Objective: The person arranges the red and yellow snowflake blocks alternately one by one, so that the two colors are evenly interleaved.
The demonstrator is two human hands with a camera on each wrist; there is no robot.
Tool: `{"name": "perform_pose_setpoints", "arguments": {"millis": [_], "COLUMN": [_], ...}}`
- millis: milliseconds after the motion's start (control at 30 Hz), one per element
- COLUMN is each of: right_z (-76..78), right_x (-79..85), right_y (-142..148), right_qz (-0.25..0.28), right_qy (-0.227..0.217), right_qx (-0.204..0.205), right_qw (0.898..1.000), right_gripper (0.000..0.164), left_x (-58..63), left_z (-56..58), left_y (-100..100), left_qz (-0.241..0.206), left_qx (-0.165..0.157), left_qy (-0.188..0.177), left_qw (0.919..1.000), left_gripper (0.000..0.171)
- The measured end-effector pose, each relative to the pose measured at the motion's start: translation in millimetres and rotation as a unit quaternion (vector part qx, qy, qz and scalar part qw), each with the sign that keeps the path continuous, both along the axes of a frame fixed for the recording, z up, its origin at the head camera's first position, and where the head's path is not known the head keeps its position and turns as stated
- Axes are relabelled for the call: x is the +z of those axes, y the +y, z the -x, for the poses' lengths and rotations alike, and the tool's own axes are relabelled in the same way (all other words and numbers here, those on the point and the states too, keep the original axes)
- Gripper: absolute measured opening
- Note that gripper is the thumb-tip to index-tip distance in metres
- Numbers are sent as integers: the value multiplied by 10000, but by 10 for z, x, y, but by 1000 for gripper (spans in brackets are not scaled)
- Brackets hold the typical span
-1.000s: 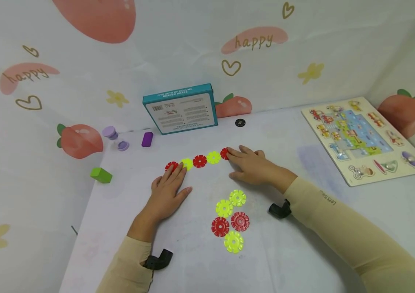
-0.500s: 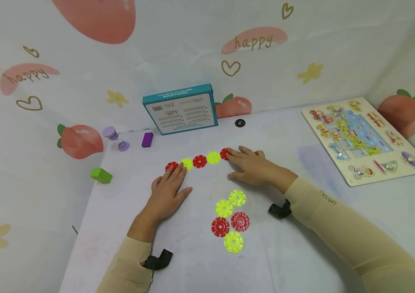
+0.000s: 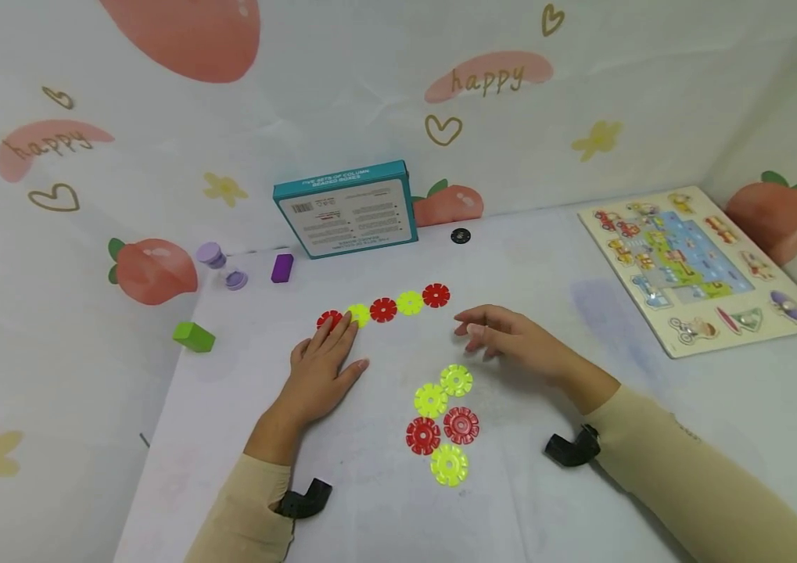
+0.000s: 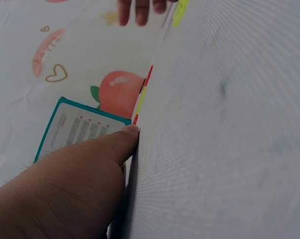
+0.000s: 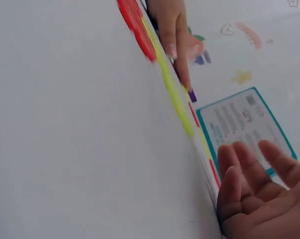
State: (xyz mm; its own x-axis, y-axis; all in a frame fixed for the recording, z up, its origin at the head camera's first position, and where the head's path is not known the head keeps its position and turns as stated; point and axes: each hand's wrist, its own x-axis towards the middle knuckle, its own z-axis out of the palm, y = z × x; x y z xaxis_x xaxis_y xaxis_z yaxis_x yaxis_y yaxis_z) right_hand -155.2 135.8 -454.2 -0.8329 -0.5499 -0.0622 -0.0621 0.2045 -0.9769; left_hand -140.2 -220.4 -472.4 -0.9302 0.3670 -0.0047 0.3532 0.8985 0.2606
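A row of flat notched discs, red and yellow-green by turns, crosses the table in the head view. My left hand (image 3: 324,375) lies flat, its fingertips touching the leftmost red disc (image 3: 330,319) and the yellow-green disc (image 3: 359,316) beside it. In the middle of the row is a red disc (image 3: 383,310), then a yellow-green disc (image 3: 410,303) and a red end disc (image 3: 436,295). My right hand (image 3: 511,338) holds nothing, with fingers loosely bent, a little right of and nearer than that end disc. In the right wrist view its fingers (image 5: 249,167) show apart.
Nearer lies a loose group of discs, with a yellow-green disc (image 3: 449,465) closest. Behind the row stand a teal box (image 3: 349,211), a purple block (image 3: 282,268) and a black disc (image 3: 461,235). A green block (image 3: 194,337) is left, a picture puzzle board (image 3: 708,266) right.
My right hand has come off the red end disc and drawn back toward me and to the right, uncovering it. My left hand and the discs have stayed in place.
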Motion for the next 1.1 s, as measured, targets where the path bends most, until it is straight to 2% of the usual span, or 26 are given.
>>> {"name": "perform_pose_setpoints", "arguments": {"millis": [67, 200, 367, 467, 533, 667, 767, 833, 933, 1100], "right_z": [-88, -222, -330, -383, -407, -410, -360, -303, -189, 51], "right_x": [-54, -115, -121, -118, -112, -84, -50, -24, 11, 20], "right_y": [31, 6, -121, -189, -209, -197, -150, -112, -52, 26], "right_qz": [-51, -709, -1770, -2064, -2071, -1757, -1403, -1283, -1229, -1229], "right_qy": [14, 639, 1706, 1995, 1934, 1377, 1125, 1082, 928, 414], "right_qx": [51, 123, 215, 161, 54, -238, -426, -569, -863, -1407], "right_qw": [10000, 9954, 9691, 9578, 9590, 9745, 9828, 9842, 9843, 9815], "right_gripper": [41, 47, 48, 45, 43, 31, 17, 12, 13, 29], "left_x": [4, -3, -24, -39, -44, -49, -50, -47, -36, -30], "left_z": [1, 12, 21, 21, 21, 22, 23, 25, 21, 15], "left_y": [7, -3, -17, -18, -15, -2, 8, 11, 6, -2], "left_qz": [-10, -26, -21, -31, -50, -65, -43, -5, 3, -38], "left_qx": [-16, -52, -34, -17, -21, -26, -28, -10, -5, 0], "left_qy": [-5, 42, 33, 33, 38, 19, -21, -31, -20, -46], "left_qw": [10000, 10000, 10000, 10000, 10000, 10000, 10000, 10000, 10000, 10000], "left_gripper": [72, 73, 74, 74, 74, 74, 73, 74, 74, 74]}}
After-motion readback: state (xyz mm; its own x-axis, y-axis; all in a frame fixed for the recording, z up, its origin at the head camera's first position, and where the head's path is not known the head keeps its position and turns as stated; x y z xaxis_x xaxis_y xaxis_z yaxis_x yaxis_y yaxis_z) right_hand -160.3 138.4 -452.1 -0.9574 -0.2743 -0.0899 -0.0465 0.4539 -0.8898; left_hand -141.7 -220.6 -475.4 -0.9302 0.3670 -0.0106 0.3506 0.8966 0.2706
